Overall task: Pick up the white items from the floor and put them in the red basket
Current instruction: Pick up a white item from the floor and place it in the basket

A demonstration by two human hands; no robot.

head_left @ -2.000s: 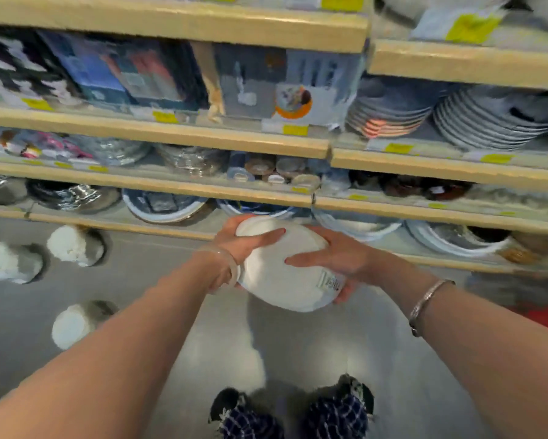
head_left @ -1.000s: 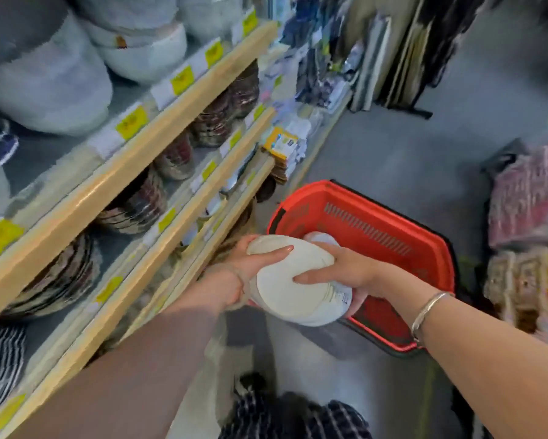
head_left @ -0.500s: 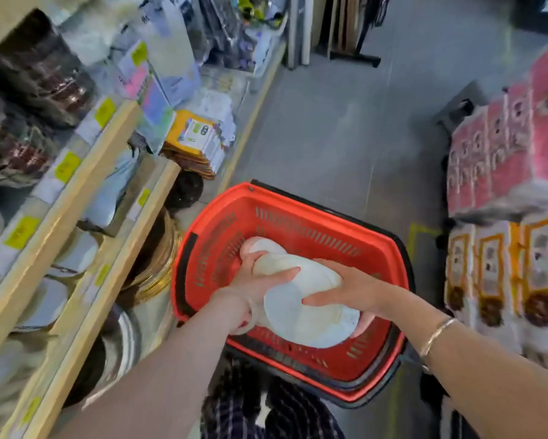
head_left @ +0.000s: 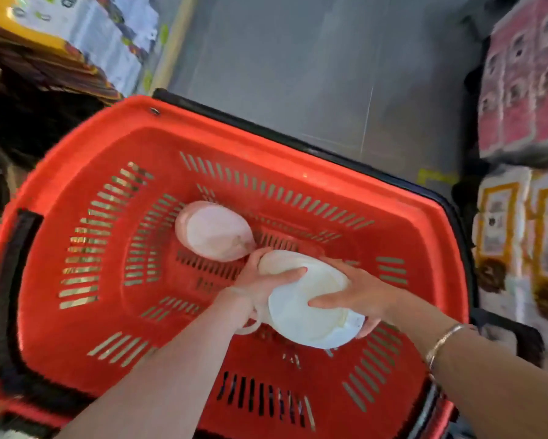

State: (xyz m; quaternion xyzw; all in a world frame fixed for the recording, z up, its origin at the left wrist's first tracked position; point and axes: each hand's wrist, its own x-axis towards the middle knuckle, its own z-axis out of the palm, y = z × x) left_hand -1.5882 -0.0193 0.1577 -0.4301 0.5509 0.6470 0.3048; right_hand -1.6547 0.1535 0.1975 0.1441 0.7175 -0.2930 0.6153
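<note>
Over the red basket point(head_left: 86, 147), I am gripping a white item point(head_left: 301, 299) from both sides: my left hand point(head_left: 263, 283) is curling round its left end and my right hand point(head_left: 358, 293) is clasping its right end. Another white item point(head_left: 215, 231) is lying on the basket floor near its far wall, just beside my left hand.

Red basket point(head_left: 86, 147) near rim cut off at bottom edge; left rim blurred. Shelf goods point(head_left: 519, 90) blurred, labels unreadable.
</note>
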